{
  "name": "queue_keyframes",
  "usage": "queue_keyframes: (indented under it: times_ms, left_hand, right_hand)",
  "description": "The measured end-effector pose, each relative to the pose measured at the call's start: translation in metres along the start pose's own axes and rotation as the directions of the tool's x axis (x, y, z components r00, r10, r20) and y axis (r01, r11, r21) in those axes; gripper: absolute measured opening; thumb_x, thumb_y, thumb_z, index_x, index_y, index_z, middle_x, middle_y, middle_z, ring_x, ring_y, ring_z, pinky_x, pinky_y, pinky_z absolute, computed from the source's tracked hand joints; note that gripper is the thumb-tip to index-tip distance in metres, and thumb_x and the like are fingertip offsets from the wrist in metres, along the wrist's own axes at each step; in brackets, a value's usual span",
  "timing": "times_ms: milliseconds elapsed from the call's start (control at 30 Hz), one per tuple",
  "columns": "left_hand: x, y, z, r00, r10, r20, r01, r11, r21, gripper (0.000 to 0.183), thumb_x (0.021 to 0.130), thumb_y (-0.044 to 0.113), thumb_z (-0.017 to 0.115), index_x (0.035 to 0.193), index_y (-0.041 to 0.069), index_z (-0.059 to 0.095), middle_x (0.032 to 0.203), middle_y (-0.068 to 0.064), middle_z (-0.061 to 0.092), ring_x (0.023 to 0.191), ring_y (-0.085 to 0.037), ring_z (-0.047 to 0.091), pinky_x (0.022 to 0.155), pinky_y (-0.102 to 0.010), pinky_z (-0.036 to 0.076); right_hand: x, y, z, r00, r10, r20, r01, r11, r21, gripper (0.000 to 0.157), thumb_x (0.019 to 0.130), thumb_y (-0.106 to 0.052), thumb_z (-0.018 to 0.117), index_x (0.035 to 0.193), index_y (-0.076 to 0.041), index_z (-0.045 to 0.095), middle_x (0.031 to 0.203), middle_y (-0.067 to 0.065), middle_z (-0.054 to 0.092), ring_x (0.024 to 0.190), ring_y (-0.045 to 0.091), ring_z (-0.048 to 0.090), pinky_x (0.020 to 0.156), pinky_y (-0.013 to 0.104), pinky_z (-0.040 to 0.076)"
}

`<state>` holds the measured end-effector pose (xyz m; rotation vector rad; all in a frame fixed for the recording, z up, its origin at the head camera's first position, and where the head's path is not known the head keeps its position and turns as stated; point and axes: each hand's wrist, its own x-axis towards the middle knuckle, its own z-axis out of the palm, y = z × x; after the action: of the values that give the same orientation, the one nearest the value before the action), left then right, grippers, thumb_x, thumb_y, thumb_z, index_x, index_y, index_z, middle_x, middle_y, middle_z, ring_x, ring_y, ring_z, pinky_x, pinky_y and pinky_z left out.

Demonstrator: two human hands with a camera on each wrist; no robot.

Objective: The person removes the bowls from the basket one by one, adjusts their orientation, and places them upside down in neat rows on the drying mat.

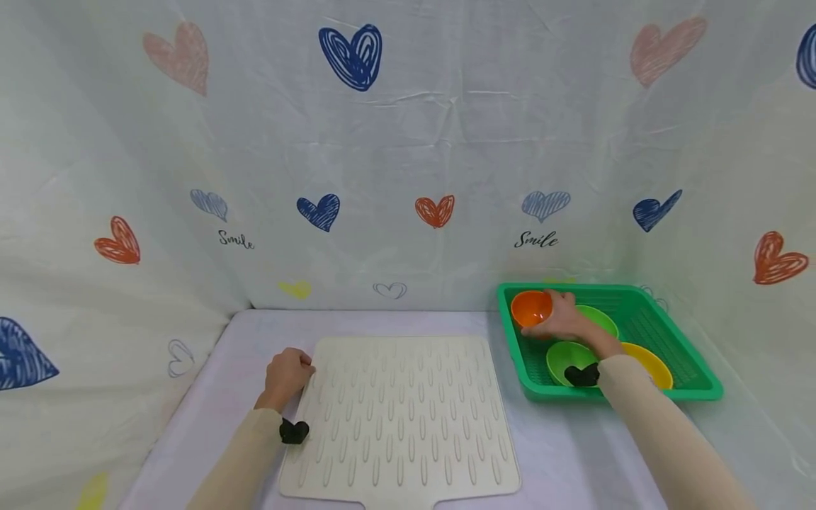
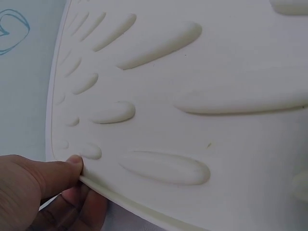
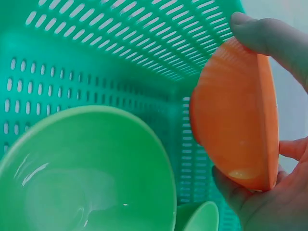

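Note:
In the head view my left hand (image 1: 287, 375) is at the left edge of a cream dish drying mat (image 1: 401, 407) with rows of raised oblong ridges. The left wrist view shows the thumb on top and curled fingers below, pinching the mat's rim. My right hand (image 1: 562, 319) grips an orange bowl (image 1: 529, 309) by its rim, over the back left of a green slotted basket (image 1: 691, 394). Seen from the right wrist, this orange bowl (image 3: 236, 115) stands tilted on its side, thumb at one end of the rim and fingers at the other.
Also in the basket are a light green bowl (image 1: 564, 356) at the front left, another green bowl (image 1: 599, 321) behind it, and a yellow bowl (image 1: 653, 365) partly behind my right forearm. A white curtain (image 1: 395, 142) printed with hearts surrounds the table.

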<state>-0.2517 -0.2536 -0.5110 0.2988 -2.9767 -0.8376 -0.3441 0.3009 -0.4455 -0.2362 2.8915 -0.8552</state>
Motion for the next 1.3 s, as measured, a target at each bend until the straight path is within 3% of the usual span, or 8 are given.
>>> queue_keyframes:
  times_ms: [400,667,1300]
  left_hand:
    - [-0.001,0.002,-0.004,1.000,-0.010,0.013,0.010,1.000,-0.006,0.018,0.090,0.009,0.072,0.100,-0.006,0.073,0.089,-0.016,0.074,0.078,-0.028,0.069,0.074,-0.049,0.058]
    - [-0.004,0.005,-0.006,1.000,-0.011,0.017,0.012,1.000,-0.006,0.016,0.090,0.008,0.072,0.096,-0.006,0.072,0.084,-0.015,0.073,0.073,-0.026,0.067,0.070,-0.047,0.057]
    - [0.000,0.003,-0.005,0.999,-0.025,0.024,0.025,1.000,0.004,0.017,0.089,0.008,0.074,0.096,-0.006,0.073,0.083,-0.013,0.074,0.074,-0.025,0.068,0.073,-0.049,0.057]
  right_hand:
    - [-0.021,-0.014,-0.014,0.998,0.008,-0.060,-0.003,0.996,0.089,0.118,0.083,-0.050,0.080,0.159,0.011,0.013,0.150,0.040,0.030,0.120,0.049,0.051,0.100,0.063,0.051]
    - [-0.036,-0.027,-0.017,0.990,-0.033,-0.135,0.053,0.987,0.151,0.113,0.084,-0.049,0.081,0.160,0.006,0.019,0.150,0.033,0.037,0.121,0.045,0.053,0.098,0.058,0.054]
    - [-0.068,-0.079,0.003,0.987,-0.038,-0.155,0.068,0.978,0.198,0.116,0.081,-0.048,0.083,0.162,0.001,0.017,0.158,0.030,0.029,0.126,0.047,0.049,0.095,0.057,0.057]
